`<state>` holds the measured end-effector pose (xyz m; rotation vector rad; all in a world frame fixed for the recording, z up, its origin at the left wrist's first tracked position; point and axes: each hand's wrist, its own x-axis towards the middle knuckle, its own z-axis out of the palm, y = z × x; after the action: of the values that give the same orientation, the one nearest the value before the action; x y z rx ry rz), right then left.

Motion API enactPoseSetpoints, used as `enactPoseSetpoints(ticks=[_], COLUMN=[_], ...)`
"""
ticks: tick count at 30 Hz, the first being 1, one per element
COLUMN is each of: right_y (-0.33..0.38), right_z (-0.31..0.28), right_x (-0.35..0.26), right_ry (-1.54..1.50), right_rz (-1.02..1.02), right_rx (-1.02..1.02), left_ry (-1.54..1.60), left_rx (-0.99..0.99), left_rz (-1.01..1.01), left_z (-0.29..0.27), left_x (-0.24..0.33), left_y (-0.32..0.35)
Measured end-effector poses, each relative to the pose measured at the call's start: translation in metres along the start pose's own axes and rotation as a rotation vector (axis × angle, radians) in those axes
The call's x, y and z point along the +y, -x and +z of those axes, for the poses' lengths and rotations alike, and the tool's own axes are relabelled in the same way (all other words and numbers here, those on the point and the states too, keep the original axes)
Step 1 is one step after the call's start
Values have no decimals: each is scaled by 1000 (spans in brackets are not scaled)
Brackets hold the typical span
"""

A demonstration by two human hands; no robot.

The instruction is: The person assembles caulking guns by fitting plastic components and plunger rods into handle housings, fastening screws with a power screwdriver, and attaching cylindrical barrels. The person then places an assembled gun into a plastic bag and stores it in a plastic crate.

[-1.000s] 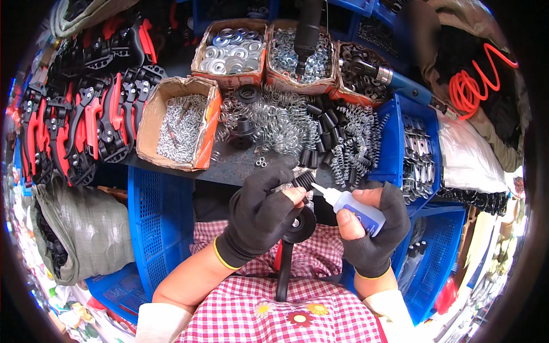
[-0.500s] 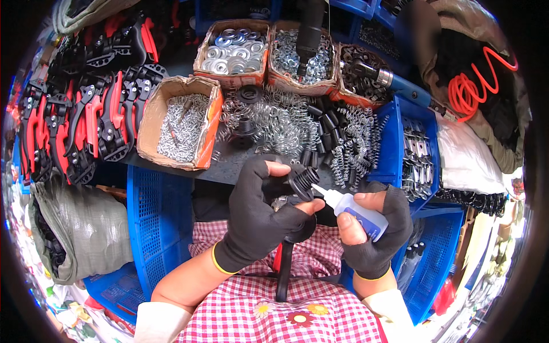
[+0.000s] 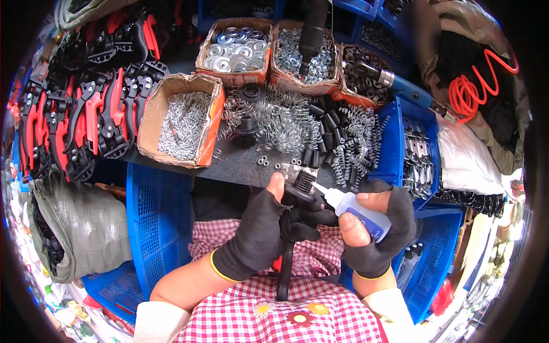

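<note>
Head view: left hand gripping black threaded part over lap; right hand closed on white glue bottle, nozzle touching thread. Beyond, loose springs, cardboard box, blue crate.

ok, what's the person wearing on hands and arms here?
Both the left hand and the right hand wear black knit gloves with the fingertips cut off, so the finger ends are bare. The left glove's cuff has a yellow edge. The forearms are bare past the gloves, then white sleeves begin near the lower edge of the picture. No watch or markings visible.
</note>
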<state>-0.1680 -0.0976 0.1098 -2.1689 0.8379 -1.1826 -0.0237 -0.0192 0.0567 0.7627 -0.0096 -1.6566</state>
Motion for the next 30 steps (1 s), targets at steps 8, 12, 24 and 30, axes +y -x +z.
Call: enactPoseSetpoints(ticks=[8,12,24,30], right_y=[4,10,42,36], right_z=[1,2,22,29], right_x=[0,-1,99,100], right_ry=[-18,-371,-243,276], right_rz=[-30,421,461,224], right_rx=[14,153,-63,-303], left_ry=[120,240,-351,-1289], left_rx=[-30,-147,75,3], left_rz=[-40,-73,285,681], left_z=[0,-9,-28,-41], left_x=[-6,-11,10,9], left_y=[-2,-4,22,28])
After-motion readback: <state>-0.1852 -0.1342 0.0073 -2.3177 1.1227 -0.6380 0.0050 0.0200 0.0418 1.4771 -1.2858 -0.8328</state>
